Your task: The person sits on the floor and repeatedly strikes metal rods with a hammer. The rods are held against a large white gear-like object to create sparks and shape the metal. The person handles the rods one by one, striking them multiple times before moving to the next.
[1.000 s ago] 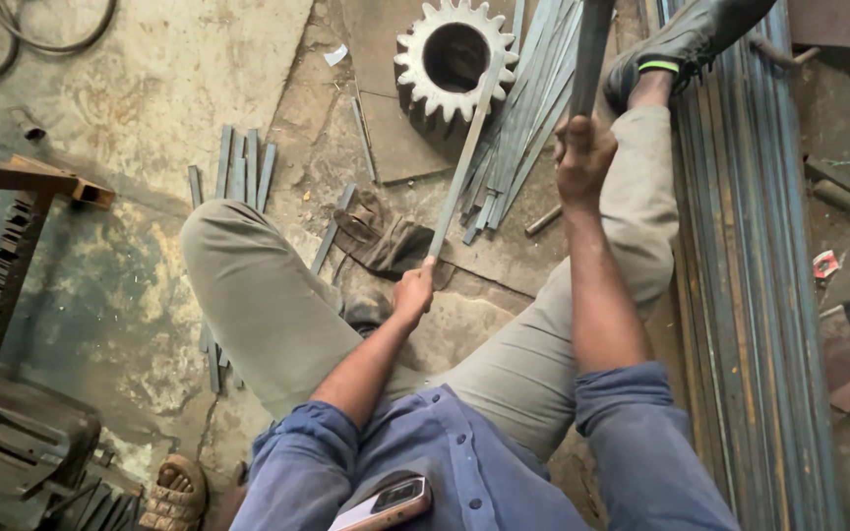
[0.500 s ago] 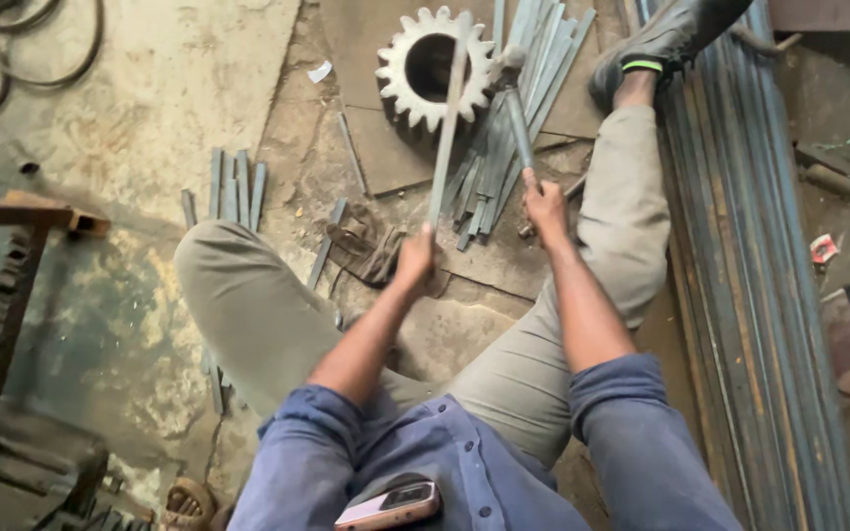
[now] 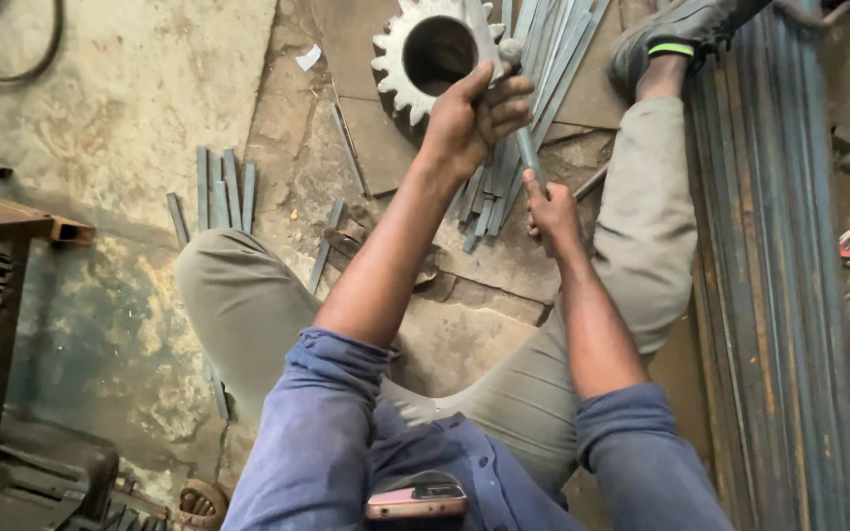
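Strip gripped in both hands over the gear.
The left hand (image 3: 474, 113) is closed on a flat metal strip (image 3: 526, 147) beside the gear (image 3: 400, 59); the right hand (image 3: 551, 208) clasps its lower end. Judged: strip being positioned; steady alignment is called for.

Stained, cracked concrete floor (image 3: 150, 88)
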